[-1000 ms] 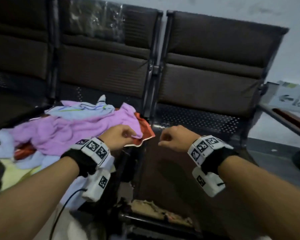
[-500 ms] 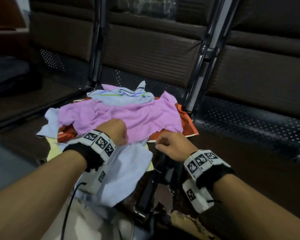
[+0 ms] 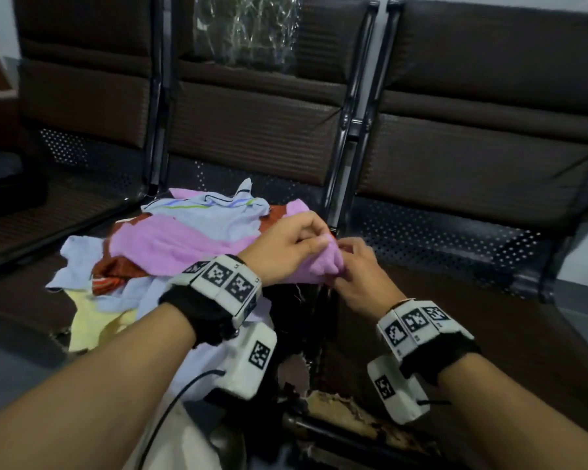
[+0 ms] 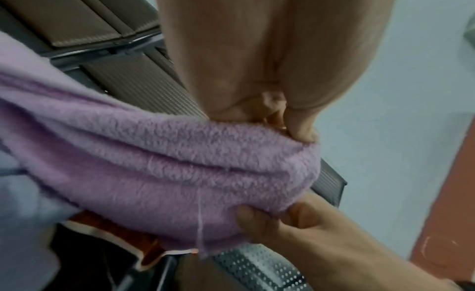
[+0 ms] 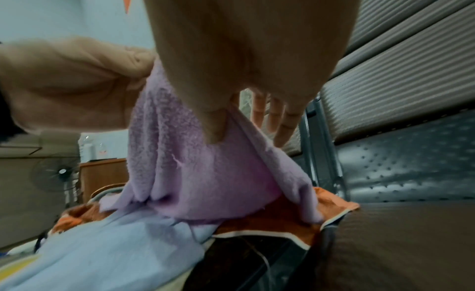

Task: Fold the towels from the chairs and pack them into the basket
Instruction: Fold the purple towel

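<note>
A heap of towels lies on the middle chair seat: a pink towel (image 3: 170,242) on top, a light blue striped one (image 3: 211,215) behind it, an orange one (image 3: 116,269), pale blue (image 3: 78,262) and yellow (image 3: 89,320) ones at the front. My left hand (image 3: 286,245) pinches a bunched corner of the pink towel (image 4: 180,173), lifted a little off the heap. My right hand (image 3: 357,266) pinches the same corner (image 5: 205,173) from the right side, thumb pressed on the cloth. No basket is in view.
A row of dark brown chairs (image 3: 472,164) stands against the wall, with black metal posts (image 3: 347,147) between the seats. A clear plastic bag (image 3: 248,32) leans on the middle backrest. The right seat's front edge (image 3: 347,412) is torn. A dark bag (image 3: 7,184) lies on the left seat.
Both hands moved up and to the right side of the heap and came together. They took hold of the pink towel's corner and raised it.
</note>
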Available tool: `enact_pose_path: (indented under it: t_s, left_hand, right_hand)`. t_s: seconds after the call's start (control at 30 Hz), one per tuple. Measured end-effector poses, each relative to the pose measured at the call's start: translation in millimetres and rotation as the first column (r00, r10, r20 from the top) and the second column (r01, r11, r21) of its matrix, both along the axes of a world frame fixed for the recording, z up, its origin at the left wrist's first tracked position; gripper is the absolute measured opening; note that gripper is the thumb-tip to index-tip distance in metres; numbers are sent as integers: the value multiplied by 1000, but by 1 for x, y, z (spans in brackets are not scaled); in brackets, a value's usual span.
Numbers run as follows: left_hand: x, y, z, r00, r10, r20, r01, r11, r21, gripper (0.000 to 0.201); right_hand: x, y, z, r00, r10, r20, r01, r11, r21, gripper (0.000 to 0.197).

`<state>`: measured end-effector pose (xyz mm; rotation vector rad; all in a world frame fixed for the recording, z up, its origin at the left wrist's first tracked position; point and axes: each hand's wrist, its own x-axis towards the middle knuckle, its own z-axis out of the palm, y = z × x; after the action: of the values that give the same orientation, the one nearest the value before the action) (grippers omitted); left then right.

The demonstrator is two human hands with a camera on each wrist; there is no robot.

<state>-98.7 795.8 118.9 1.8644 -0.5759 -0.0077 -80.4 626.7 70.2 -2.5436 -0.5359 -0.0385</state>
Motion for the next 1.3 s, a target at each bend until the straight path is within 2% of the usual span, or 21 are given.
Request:
enact_pose_path:
  t_s: [0.1, 0.17, 0.2, 0.3, 0.37, 0.4, 0.47, 0.5, 0.57, 0.63, 0.7, 0.8, 0.9, 1.0, 1.13, 1.23, 1.3]
  left_hand:
    - [-2, -15, 5, 994, 64, 83, -65, 998, 11, 10]
    - [-2, -23, 7, 987, 95, 129, -97, 995, 14, 1]
    - [-1, -26, 7, 987, 100, 130, -101, 995, 5, 4]
    - [-2, -37, 9, 1000, -6, 10, 7, 996, -84, 14]
    - [3, -44, 7, 994, -110, -21, 108, 990, -90, 23]
    - [6, -47, 6, 986, -164, -6, 164, 986, -30, 24]
    - [11, -53, 2, 970, -239, 40, 221, 940, 259, 14]
    - [14, -55, -2, 963, -266, 40, 225, 878, 422, 5]
    - [21, -56, -15, 965, -263, -4, 205, 744, 636, 18]
    - [25, -59, -29, 969, -228, -92, 228, 693, 684, 19]
    - [24, -64, -38, 968, -213, -130, 246, 724, 644, 16]
    - [27, -71, -45, 979, -128, -160, 196, 819, 539, 27]
    - [30, -72, -50, 977, -69, -204, 156, 880, 448, 22]
    - [33, -66, -53, 976, -26, -217, 119, 896, 427, 30]
    - [34, -58, -59, 965, -19, -261, 131, 898, 419, 37]
    - [32, -57, -64, 945, -45, -325, 182, 895, 406, 33]
    - [29, -59, -68, 941, -57, -333, 211, 870, 446, 23]
  right_hand:
    - [-13, -27, 20, 995, -103, 8, 102, 993, 60, 6]
    - [-18, -42, 38, 979, -184, 89, 171, 975, 140, 11]
    - [-21, -48, 47, 963, -225, 146, 192, 958, 211, 14]
    - [-31, -70, 70, 885, -368, 284, 183, 837, 517, 20]
    - [-36, -84, 77, 842, -444, 307, 151, 739, 656, 26]
    - [-37, -90, 78, 830, -463, 312, 143, 716, 683, 28]
    - [-35, -97, 77, 811, -490, 320, 164, 715, 679, 27]
    - [-34, -100, 76, 798, -504, 331, 185, 727, 662, 24]
    - [-31, -102, 70, 786, -503, 360, 206, 762, 614, 19]
    - [-27, -105, 63, 823, -453, 342, 222, 811, 541, 20]
    - [-23, -107, 53, 886, -377, 268, 237, 868, 437, 23]
    - [-20, -114, 35, 969, -240, 63, 218, 945, 245, 39]
    - [-20, -129, 11, 968, -216, -125, 219, 976, 11, 62]
    - [-25, -155, -9, 920, -316, -232, 242, 923, -300, 71]
    - [-34, -178, -28, 827, -432, -359, 211, 831, -515, 63]
    - [-39, -184, -37, 830, -441, -341, 191, 800, -569, 48]
    - [-40, -188, -36, 849, -445, -285, 229, 796, -561, 30]
